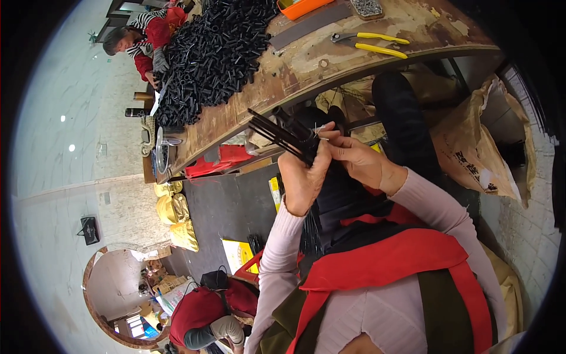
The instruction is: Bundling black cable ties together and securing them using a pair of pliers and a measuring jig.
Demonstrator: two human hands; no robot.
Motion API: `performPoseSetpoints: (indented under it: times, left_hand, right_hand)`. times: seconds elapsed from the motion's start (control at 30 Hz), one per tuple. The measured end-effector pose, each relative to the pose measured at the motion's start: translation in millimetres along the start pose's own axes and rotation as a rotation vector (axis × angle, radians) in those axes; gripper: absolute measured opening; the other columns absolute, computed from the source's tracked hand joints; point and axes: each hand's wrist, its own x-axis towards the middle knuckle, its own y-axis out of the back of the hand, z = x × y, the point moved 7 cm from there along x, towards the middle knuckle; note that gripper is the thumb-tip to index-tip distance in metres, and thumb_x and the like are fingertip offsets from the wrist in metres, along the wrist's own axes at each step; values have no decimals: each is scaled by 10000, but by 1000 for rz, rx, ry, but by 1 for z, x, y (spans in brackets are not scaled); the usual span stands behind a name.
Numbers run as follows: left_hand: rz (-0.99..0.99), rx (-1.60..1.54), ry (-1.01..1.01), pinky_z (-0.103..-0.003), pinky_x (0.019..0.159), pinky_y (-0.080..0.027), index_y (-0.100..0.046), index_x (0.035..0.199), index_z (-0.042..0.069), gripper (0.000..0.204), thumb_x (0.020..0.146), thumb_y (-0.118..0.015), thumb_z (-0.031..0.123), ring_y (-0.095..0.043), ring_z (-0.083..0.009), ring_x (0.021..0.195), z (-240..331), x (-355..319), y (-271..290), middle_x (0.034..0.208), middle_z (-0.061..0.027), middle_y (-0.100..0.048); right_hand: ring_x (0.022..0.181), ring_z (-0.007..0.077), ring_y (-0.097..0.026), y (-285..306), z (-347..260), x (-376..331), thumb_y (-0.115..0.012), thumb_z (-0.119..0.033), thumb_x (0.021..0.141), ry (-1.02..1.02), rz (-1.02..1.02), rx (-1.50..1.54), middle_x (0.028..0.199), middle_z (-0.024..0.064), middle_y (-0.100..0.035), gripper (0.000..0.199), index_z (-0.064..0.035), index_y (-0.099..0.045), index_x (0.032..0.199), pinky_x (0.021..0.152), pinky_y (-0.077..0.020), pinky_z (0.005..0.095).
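Note:
My left hand is closed around a bundle of thin black rods that point up and to the left. Among them is a thicker black tubular piece. Close against it, my right hand pinches thumb and fingers together at the bundle's right side. Something thin and pale shows at those fingertips, too small to name. Both hands are held above my lap, in front of the wooden table's near edge. On that table lies a large heap of short black tubes.
Yellow-handled pliers, a grey flat strip, an orange tray and a container of small silvery parts lie on the table. A co-worker's hands touch the heap at far left. Another person bends at lower left. A torn sack stands right.

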Motion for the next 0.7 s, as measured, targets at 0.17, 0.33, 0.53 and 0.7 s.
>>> performPoseSetpoints:
  times: [0.17, 0.33, 0.53, 0.7]
  left_hand:
    - [-71, -26, -29, -379, 982, -465, -662, 1018, -100, 207, 969, -502, 21, -620, -267, 1112, 9, 7, -3, 1088, -200, -684]
    - [-177, -72, -31, -377, 974, -463, -646, 992, -83, 222, 997, -481, 65, -623, -284, 1117, -7, 33, -2, 1032, -157, -701]
    - [-224, -1, 45, -316, 811, -513, -629, 985, -41, 220, 1010, -464, 103, -651, -171, 821, -52, 61, -15, 872, -91, -697]
    - [-222, -402, 192, -318, 700, -520, -509, 958, 14, 138, 1010, -472, 137, -626, -172, 733, -65, 66, -32, 735, -68, -583]
  right_hand:
    - [1127, 91, -539, 5, 2, -6, -570, -237, 995, 130, 155, -193, 1181, 18, -619, 360, -10, -596, 1274, 1006, -396, 248]
    - [1060, 279, -589, 13, -84, -29, -680, -164, 878, 402, 128, -1451, 1117, 98, -634, 325, -45, -642, 1178, 969, -431, 335]
    - [1046, 353, -502, 24, -214, 8, -739, -232, 797, 635, 627, -2327, 1112, 154, -533, 437, -19, -576, 1142, 918, -430, 419]
    - [1027, 329, -519, 61, -222, 41, -707, -257, 829, 506, 387, -2345, 1096, 169, -529, 448, -1, -548, 1161, 902, -437, 393]
